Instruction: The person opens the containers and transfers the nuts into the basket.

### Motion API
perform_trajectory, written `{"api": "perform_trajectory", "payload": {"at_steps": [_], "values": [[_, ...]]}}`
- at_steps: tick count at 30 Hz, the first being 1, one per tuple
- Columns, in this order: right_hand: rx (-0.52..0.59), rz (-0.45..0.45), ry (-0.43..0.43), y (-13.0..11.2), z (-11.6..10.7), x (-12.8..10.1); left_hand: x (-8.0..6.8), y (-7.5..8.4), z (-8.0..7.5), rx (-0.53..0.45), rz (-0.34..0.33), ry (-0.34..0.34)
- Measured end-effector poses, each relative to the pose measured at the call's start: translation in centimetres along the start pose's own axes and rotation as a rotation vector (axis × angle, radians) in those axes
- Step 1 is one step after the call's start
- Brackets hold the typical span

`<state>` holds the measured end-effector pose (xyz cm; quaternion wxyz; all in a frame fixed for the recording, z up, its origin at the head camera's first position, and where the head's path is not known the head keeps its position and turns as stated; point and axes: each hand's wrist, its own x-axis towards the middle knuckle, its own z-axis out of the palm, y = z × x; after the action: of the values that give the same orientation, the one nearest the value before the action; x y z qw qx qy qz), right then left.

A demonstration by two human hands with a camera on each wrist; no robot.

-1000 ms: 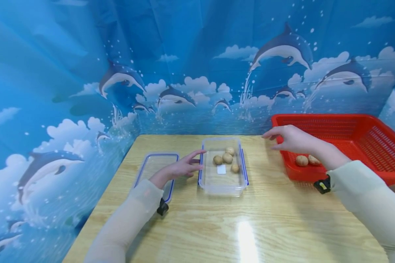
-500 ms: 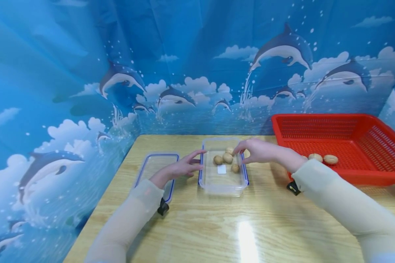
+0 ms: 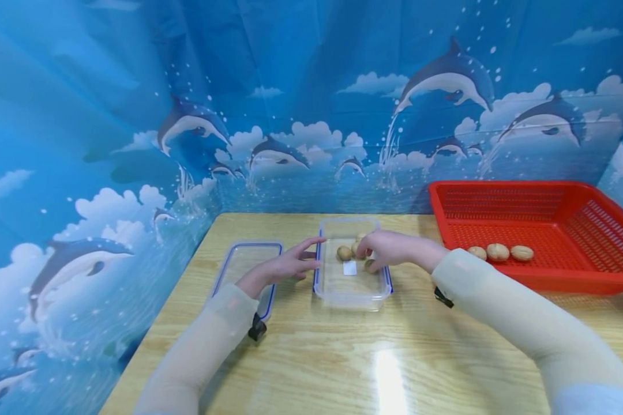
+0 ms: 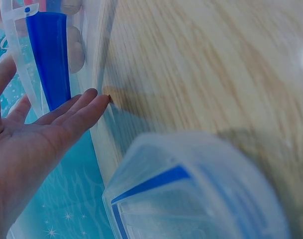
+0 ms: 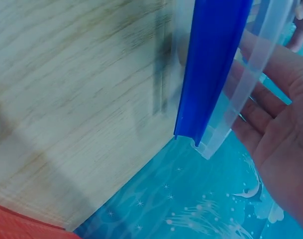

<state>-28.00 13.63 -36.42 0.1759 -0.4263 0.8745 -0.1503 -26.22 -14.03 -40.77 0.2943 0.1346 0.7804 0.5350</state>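
Note:
A clear plastic box with blue side clips stands at the table's middle, holding several walnuts and a white square. My left hand rests its outstretched fingers against the box's left side; in the left wrist view they lie beside the blue clip. Over the right wall, my right hand reaches in with bent fingers down among the walnuts. They cover part of two walnuts, and whether they pinch one is hidden. From the right wrist view, those fingers show behind the right clip.
A clear lid with a blue seal lies left of the box, under my left forearm. On the right stands a red slotted basket with three walnuts near its front wall. A dolphin-print curtain backs the wooden table.
My right hand has moved left from the basket's near edge into the box and down to the walnuts. Three walnuts in the basket now show clear of the arm. The left hand stays put.

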Motion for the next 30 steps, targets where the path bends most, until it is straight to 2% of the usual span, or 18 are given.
{"api": "perform_trajectory", "payload": {"at_steps": [8,17,24,30], "values": [[-0.071,0.030,-0.055,0.4,0.3,1.0,-0.3,0.1,0.1,0.005,0.004,0.004],[-0.142,0.063,-0.063,0.6,0.5,1.6,-0.3,0.0,0.2,-0.002,0.013,-0.005],[-0.118,0.022,-0.085,0.2,1.1,1.8,-0.2,0.1,0.1,0.002,0.006,0.006],[-0.130,-0.004,-0.057,0.3,1.5,2.1,-0.2,0.1,0.1,0.010,-0.007,0.013]]}}
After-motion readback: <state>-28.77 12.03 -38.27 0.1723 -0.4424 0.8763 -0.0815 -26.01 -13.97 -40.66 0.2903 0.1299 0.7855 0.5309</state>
